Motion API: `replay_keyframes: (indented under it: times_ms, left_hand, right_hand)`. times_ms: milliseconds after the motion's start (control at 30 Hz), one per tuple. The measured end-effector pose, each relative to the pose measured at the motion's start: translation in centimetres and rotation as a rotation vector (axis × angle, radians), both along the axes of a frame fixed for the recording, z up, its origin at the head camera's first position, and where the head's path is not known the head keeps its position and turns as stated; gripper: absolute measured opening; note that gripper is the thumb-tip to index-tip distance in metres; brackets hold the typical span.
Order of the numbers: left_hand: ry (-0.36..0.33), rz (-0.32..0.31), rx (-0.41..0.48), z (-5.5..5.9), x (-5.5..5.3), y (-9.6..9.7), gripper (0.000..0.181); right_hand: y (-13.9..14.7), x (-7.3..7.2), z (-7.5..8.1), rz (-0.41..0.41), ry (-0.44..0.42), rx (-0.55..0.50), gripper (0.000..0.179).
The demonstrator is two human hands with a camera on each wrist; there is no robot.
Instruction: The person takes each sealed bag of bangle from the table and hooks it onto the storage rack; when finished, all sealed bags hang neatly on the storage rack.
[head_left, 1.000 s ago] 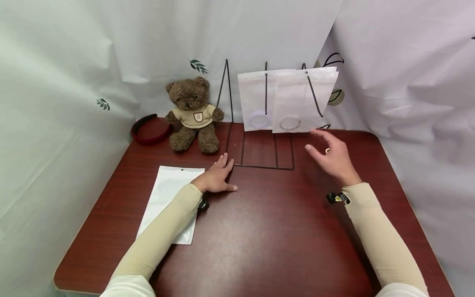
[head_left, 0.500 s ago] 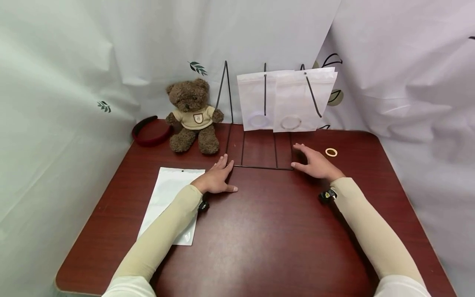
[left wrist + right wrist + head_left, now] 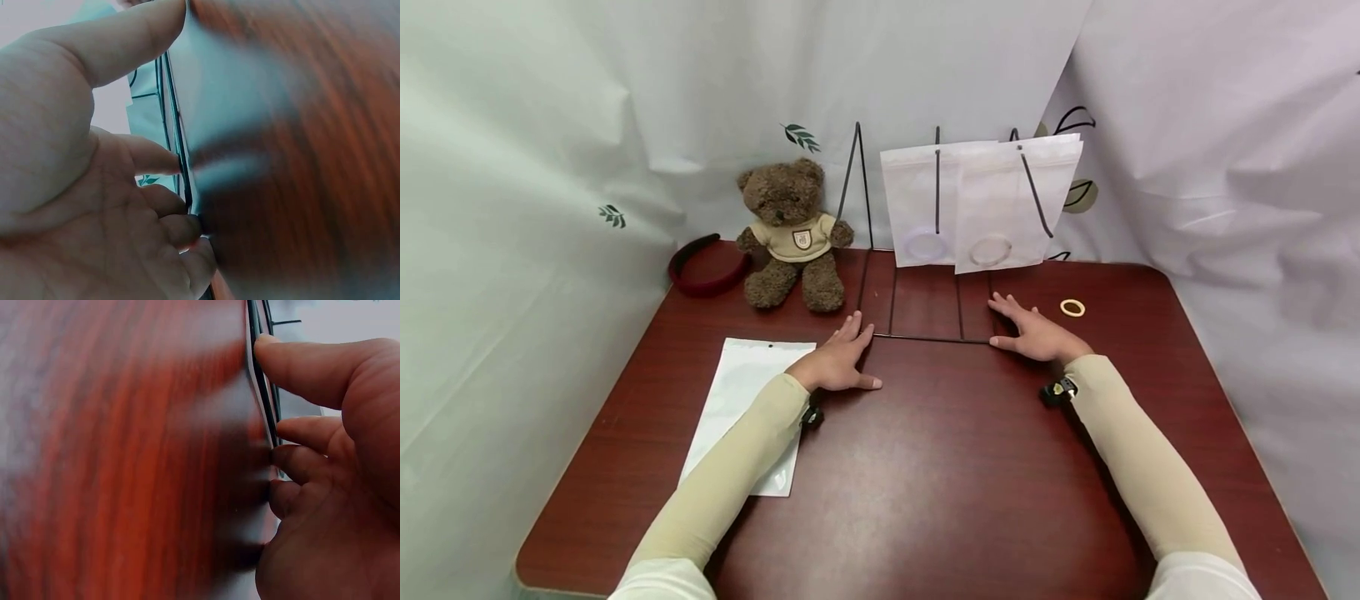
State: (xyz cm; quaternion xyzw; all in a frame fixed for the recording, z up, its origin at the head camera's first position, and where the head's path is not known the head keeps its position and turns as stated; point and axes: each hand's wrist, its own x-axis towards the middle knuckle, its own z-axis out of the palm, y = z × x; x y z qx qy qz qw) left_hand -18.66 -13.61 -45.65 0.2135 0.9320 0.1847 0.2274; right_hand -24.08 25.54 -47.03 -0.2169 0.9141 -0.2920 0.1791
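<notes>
A black wire display rack [image 3: 917,337] stands at the back of the table, its front bar lying flat. White pouches hang on its prongs: one [image 3: 913,200] shows a pale purple bracelet, and the one at right [image 3: 988,208] a whitish bracelet. My left hand [image 3: 832,362], palm down with spread fingers, rests at the rack's front left corner. At the front right corner lies my right hand [image 3: 1037,335], fingers extended. Both wrist views show fingertips of the left [image 3: 94,187] and right hand [image 3: 331,494] against the dark bar; neither appears to grip it.
A flat white pouch [image 3: 741,383] lies partly under the left forearm. A brown teddy bear [image 3: 784,196] sits left of the rack, beside a dark red headband [image 3: 703,289]. Right of the right hand is a pale yellow ring [image 3: 1063,307]. White curtains enclose the table [image 3: 925,467].
My right hand has come down and left from beside the right-hand pouch to the rack's front right corner, uncovering the yellow ring. The left hand stays in place.
</notes>
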Motion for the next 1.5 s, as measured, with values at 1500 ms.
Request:
replay_keyframes:
  times_ms: [1500]
  left_hand:
    - [0.156, 0.509, 0.109, 1.8, 3.9, -19.6, 0.066]
  right_hand:
    - [0.6, 0.0, -0.9, -0.042, -0.014, -0.046, 0.08]
